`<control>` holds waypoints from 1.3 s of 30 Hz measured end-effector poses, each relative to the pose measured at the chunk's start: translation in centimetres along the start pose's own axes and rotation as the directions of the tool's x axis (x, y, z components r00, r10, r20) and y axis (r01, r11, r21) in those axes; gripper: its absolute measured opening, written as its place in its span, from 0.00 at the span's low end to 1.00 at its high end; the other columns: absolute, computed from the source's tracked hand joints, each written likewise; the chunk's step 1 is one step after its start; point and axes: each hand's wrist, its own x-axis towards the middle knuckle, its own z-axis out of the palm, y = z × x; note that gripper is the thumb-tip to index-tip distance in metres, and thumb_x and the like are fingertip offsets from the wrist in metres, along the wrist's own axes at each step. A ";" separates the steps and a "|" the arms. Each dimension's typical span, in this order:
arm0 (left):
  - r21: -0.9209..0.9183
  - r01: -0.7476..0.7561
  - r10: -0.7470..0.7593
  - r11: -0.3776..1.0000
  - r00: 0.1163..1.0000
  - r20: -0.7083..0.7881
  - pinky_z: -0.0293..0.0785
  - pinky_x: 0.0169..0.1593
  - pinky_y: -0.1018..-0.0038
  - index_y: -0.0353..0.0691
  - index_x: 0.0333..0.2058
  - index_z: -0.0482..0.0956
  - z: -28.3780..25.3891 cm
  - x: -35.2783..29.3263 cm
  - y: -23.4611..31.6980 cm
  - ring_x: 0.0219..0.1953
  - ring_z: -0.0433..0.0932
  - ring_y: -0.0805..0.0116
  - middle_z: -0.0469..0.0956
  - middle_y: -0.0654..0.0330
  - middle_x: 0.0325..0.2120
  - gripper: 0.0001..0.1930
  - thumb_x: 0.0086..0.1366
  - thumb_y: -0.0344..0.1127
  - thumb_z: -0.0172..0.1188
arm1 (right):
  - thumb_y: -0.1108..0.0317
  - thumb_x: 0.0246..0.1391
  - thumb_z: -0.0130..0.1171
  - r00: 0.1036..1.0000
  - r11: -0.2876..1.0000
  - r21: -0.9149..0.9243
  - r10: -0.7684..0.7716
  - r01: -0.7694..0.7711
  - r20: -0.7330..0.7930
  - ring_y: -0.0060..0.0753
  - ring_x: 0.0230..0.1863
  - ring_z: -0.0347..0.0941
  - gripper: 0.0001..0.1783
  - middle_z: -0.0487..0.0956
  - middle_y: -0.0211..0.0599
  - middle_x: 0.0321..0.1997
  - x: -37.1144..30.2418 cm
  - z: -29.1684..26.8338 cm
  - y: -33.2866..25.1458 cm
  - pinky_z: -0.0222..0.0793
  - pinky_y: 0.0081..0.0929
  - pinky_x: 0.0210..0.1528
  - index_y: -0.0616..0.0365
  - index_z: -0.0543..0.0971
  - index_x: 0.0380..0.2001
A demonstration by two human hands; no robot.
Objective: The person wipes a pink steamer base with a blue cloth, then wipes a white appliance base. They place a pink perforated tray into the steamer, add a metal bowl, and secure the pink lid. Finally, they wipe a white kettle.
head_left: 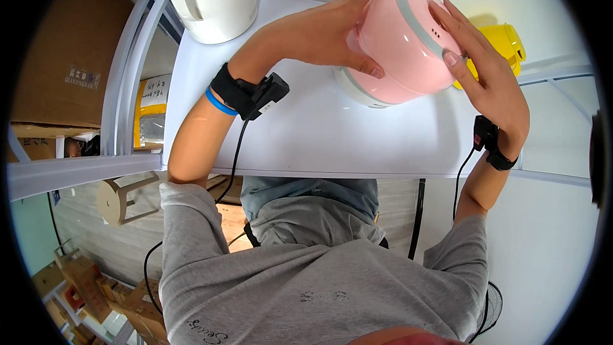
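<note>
A small pink rice cooker with a grey band and a white base is at the far right part of the white table, its lid facing up and toward the right. My left hand grips its left side, thumb along the front and fingers reaching behind. Over the right side of the lid curves my right hand, with the thumb at the near edge and the fingers across the top. Small dark dots show on the lid beside those fingers. The underside of the cooker is hidden.
At the far left of the table stands a white kettle-like jug. A yellow plastic container sits behind my right hand. Cardboard boxes fill a metal rack on the left. A wooden stool is on the floor. Black cables hang from both wrist straps.
</note>
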 end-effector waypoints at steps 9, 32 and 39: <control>-0.008 0.011 -0.010 1.000 1.000 0.008 0.75 0.70 0.56 0.44 0.81 0.46 -0.4 -0.4 -0.2 0.70 0.74 0.44 0.70 0.43 0.71 0.67 0.53 0.50 0.85 | 0.43 0.70 0.63 0.993 0.989 -0.118 0.079 -0.089 -0.090 0.57 0.61 0.82 0.34 0.76 0.51 0.73 -0.1 0.7 -1.7 0.79 0.43 0.60 0.44 0.76 0.73; -0.094 -0.051 0.054 0.994 0.998 0.033 0.77 0.68 0.56 0.36 0.78 0.44 0.4 0.1 -0.4 0.65 0.79 0.42 0.74 0.37 0.65 0.65 0.56 0.47 0.85 | 0.46 0.55 0.79 0.996 0.993 0.078 -0.082 0.086 -0.044 0.63 0.73 0.72 0.49 0.64 0.55 0.80 -0.3 1.3 1.6 0.72 0.49 0.71 0.43 0.71 0.77; 0.066 -0.020 0.022 0.998 0.999 -0.030 0.77 0.67 0.53 0.43 0.79 0.50 -0.1 -0.4 0.0 0.62 0.80 0.39 0.75 0.38 0.62 0.63 0.55 0.49 0.85 | 0.45 0.51 0.82 0.995 0.983 0.160 -0.075 0.084 -0.060 0.63 0.81 0.59 0.56 0.61 0.54 0.82 -0.5 2.6 1.7 0.64 0.53 0.77 0.44 0.66 0.79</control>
